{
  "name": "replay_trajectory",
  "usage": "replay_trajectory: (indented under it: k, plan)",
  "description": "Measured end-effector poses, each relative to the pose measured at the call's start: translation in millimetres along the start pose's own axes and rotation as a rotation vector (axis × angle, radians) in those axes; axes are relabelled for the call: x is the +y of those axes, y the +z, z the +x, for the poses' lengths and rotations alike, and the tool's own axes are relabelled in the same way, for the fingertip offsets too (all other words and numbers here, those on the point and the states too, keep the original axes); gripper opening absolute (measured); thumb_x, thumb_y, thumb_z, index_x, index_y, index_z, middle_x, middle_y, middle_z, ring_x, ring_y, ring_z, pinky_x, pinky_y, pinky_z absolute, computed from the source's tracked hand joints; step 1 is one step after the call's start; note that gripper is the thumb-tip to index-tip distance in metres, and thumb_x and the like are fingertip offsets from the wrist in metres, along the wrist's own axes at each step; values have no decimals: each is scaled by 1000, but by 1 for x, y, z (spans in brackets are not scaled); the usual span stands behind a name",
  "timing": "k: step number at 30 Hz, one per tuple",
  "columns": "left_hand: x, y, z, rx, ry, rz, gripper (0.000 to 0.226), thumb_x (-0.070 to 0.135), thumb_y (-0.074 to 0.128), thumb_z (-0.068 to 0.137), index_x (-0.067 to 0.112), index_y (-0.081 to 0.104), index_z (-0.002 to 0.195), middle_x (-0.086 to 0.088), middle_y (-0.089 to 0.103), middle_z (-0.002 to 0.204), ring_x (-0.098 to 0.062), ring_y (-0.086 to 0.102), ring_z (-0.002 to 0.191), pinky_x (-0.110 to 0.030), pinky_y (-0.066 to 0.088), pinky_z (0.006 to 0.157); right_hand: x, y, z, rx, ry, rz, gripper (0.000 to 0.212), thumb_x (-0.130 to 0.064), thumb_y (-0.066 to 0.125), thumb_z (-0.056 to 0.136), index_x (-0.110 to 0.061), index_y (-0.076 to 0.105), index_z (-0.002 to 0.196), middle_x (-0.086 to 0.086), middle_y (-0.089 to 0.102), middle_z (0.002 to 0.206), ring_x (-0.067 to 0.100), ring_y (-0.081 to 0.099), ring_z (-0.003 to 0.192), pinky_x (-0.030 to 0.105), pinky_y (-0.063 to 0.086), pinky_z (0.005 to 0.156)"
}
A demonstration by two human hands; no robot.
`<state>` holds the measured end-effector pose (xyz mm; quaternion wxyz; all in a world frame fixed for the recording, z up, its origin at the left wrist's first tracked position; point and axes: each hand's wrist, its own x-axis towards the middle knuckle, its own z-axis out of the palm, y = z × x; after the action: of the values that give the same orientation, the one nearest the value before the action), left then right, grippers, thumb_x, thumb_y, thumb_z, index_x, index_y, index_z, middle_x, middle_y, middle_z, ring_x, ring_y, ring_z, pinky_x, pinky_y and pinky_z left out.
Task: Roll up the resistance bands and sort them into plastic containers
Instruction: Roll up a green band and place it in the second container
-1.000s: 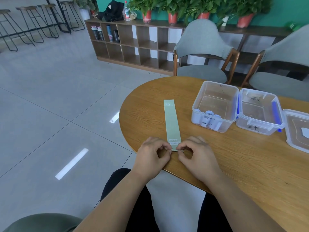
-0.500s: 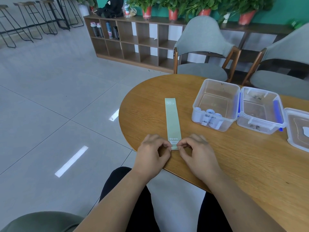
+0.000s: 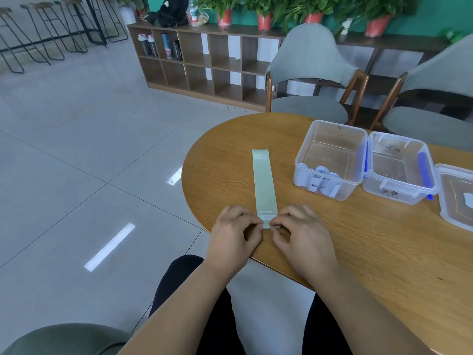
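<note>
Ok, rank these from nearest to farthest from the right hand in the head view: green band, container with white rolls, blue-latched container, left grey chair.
1. Green band, pinched at its near end by the right hand.
2. Container with white rolls, ahead and to the right.
3. Blue-latched container, further right, beside it.
4. Left grey chair, beyond the far edge of the table.

- The band [image 3: 263,185] lies flat on the table [image 3: 358,252], running away from the person.
- The left hand [image 3: 234,234] and right hand [image 3: 303,237] flank its near end.
- Right of the band, three containers stand in a row: the first container [image 3: 337,123], holding rolled bands [image 3: 322,179], then the second container [image 3: 399,137] and the third container [image 3: 450,172].
- Two chairs [image 3: 309,62] stand behind the table.
</note>
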<state>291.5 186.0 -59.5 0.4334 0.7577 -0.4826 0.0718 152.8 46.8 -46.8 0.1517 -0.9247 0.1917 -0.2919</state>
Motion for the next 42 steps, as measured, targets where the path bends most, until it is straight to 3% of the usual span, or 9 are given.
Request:
replay_trajectory:
  k: [18, 27, 31, 42]
  plan:
    - [5, 5, 3, -49, 27, 153, 12, 27, 66, 93, 20, 75, 97, 9, 63, 95, -16, 56, 90, -43, 52, 76, 1, 4, 0, -31, -4, -98, 14, -32, 71, 92, -25, 75, 104, -11, 62, 98, 17, 58, 96, 39, 52, 80]
    - [3, -6, 7, -154, -28, -13, 4, 25, 72, 91, 27, 75, 92, 13, 62, 91, -10, 58, 91, -40, 53, 83, 1, 0, 0, -44, 48, -13, 10, -35, 65, 91, -27, 71, 92, -15, 59, 90, 13, 55, 93, 36, 50, 81]
    - [4, -10, 13, -212, -22, -34, 3, 26, 72, 90, 27, 75, 89, 11, 62, 86, -10, 58, 86, -37, 52, 78, 0, -2, 0, -38, 59, 11, 12, -35, 65, 89, -27, 73, 90, -15, 57, 87, 13, 54, 91, 35, 50, 78]
    - [4, -6, 13, -131, -30, -30, 5, 20, 76, 93, 23, 77, 97, 12, 65, 88, -9, 60, 87, -31, 52, 77, 1, -3, 1, 4, 82, 39, 5, -28, 75, 91, -27, 73, 96, -16, 62, 89, 10, 53, 90, 30, 50, 77]
